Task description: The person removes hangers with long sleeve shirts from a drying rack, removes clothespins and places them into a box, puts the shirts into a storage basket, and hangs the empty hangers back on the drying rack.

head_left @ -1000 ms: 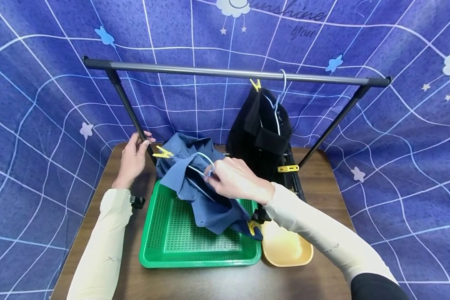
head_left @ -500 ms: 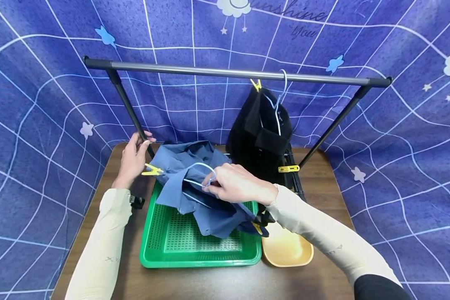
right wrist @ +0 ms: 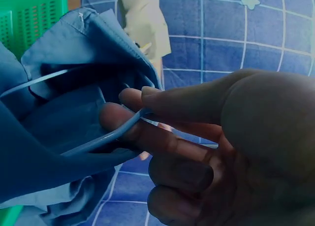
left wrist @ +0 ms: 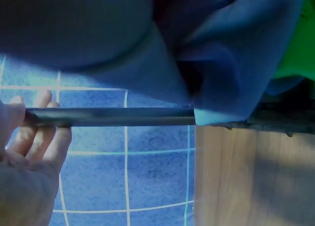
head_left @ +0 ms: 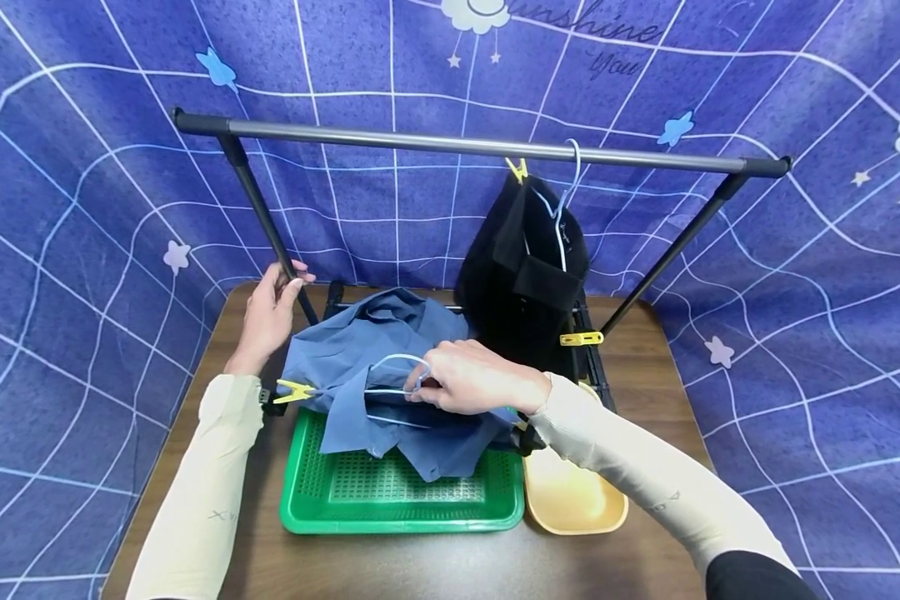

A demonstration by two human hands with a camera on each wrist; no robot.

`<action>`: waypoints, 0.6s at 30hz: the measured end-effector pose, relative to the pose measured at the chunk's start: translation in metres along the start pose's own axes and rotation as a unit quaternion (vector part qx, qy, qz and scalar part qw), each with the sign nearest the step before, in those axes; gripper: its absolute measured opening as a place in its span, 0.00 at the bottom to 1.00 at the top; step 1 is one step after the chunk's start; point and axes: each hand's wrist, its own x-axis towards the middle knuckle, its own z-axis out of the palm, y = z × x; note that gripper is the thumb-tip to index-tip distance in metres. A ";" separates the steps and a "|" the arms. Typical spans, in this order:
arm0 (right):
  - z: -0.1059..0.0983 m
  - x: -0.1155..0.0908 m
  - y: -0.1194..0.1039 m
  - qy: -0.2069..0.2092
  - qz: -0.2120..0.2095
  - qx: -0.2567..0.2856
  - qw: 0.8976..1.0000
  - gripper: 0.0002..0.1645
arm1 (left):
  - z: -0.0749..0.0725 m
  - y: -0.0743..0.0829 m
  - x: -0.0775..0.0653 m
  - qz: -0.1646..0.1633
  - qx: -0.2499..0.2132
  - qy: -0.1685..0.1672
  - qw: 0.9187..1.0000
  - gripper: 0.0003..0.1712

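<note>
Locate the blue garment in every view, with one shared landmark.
Head: blue garment, just below centre.
Left wrist: blue garment, across the top.
Right wrist: blue garment, filling much of the left side.
Shared landmark: green basket, lower centre, upper right edge, top left respectively.

Makeshift laundry corner, home or studio unclear | starry blue cloth drapes 9 through 3 o'clock | clothes rack spans 12, black garment hanging at 2 | green basket on wood-grain table at 6

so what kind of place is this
Probably a staged laundry-hanging corner: a clothes rack with a black garment hung on it, a green basket on the wooden table, and star-patterned fabric behind.
</note>
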 end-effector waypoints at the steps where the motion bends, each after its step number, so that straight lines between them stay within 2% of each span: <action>1: 0.001 0.000 0.001 -0.002 0.001 0.001 1.000 0.11 | 0.000 0.000 0.000 0.001 -0.001 -0.001 1.000 0.18; 7: 0.007 0.003 0.004 -0.016 0.014 -0.011 1.000 0.11 | -0.005 0.002 0.003 0.003 -0.012 -0.023 1.000 0.18; 11: 0.014 0.006 0.007 -0.022 0.021 -0.022 0.999 0.10 | -0.011 0.009 0.002 -0.017 -0.012 -0.052 0.998 0.26; 15: 0.020 0.008 0.010 -0.018 0.017 -0.027 0.999 0.10 | -0.020 0.014 -0.009 -0.028 -0.001 -0.056 0.998 0.39; 18: 0.024 0.008 0.010 -0.017 0.018 -0.028 0.999 0.10 | -0.027 0.019 -0.026 -0.020 0.004 -0.040 0.999 0.40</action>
